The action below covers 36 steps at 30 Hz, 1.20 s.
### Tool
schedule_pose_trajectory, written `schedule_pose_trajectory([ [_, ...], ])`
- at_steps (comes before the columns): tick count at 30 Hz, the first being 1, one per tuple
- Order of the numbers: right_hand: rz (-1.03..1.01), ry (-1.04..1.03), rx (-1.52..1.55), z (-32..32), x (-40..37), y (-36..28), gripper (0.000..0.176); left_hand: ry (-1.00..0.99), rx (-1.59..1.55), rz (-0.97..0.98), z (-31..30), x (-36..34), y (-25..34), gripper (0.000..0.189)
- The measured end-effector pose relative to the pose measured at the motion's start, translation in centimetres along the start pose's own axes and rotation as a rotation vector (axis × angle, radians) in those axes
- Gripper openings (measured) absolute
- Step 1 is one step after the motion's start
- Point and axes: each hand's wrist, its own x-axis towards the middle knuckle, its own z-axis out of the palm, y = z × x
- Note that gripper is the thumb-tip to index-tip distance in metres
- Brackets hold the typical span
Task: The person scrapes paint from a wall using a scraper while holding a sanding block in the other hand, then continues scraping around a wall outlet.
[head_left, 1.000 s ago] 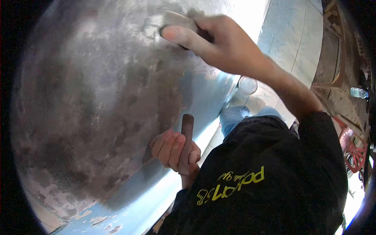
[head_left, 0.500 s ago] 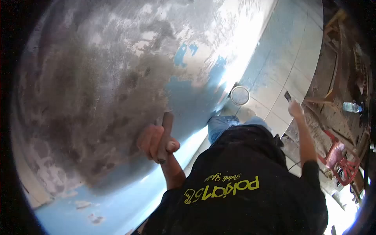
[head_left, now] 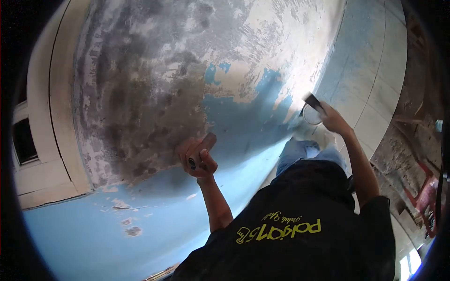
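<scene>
My left hand (head_left: 199,161) is closed round a flat, grey-brown bar (head_left: 207,142) with a dark round mark near one end. It is in front of the patchy wall (head_left: 145,93), where grey plaster meets blue paint. Gripped in my right hand (head_left: 335,121) is a putty knife (head_left: 314,102) with a dark, wide blade, slightly smeared by motion. Its blade overlaps a round tin (head_left: 310,115) with a pale rim, standing by the foot of the wall. The hand hides part of the tin.
A cream door frame (head_left: 63,93) borders the wall on the left. Pale floor tiles (head_left: 375,98) run along the right. Past their edge are bare rough ground (head_left: 398,145) and a red plastic chair (head_left: 426,192).
My right hand has swung inward and forward with the putty knife, from beyond the tiles to the tin. My left hand has turned slightly with the bar. The view has shifted left.
</scene>
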Motion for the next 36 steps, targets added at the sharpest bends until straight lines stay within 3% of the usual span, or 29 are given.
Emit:
schedule_pose_trajectory([
  [3,-0.202,-0.075,0.077,3.0,4.0,-6.6,0.033,-0.018,0.054,0.016,-1.8,-0.7,0.1,0.023],
  [4,-0.172,-0.081,0.136,3.5,4.5,-9.7,0.037,-0.022,0.097,0.025,-2.4,-0.9,-0.1,0.025],
  [7,-0.342,0.002,0.107,5.5,7.1,-14.2,0.050,-0.055,0.165,0.030,-4.0,-1.2,-0.6,0.024],
  [9,-0.296,0.019,0.122,6.6,8.4,-15.6,0.052,-0.057,0.163,0.062,-5.0,-1.2,-1.3,0.024],
  [14,-0.227,0.035,0.110,7.3,9.3,-15.9,0.058,-0.012,0.235,0.091,-5.9,-1.9,-2.1,0.025],
  [16,-0.328,0.140,0.125,7.8,9.6,-16.0,0.062,0.002,0.232,0.129,-5.9,-2.1,-2.5,0.026],
  [20,-0.301,0.033,0.093,6.3,9.7,-16.6,0.062,-0.014,0.236,0.119,-5.4,-2.1,-2.7,0.027],
  [36,-0.322,0.060,0.009,6.3,10.1,-17.0,0.051,0.089,0.357,0.075,-1.0,-0.7,-2.1,0.031],
])
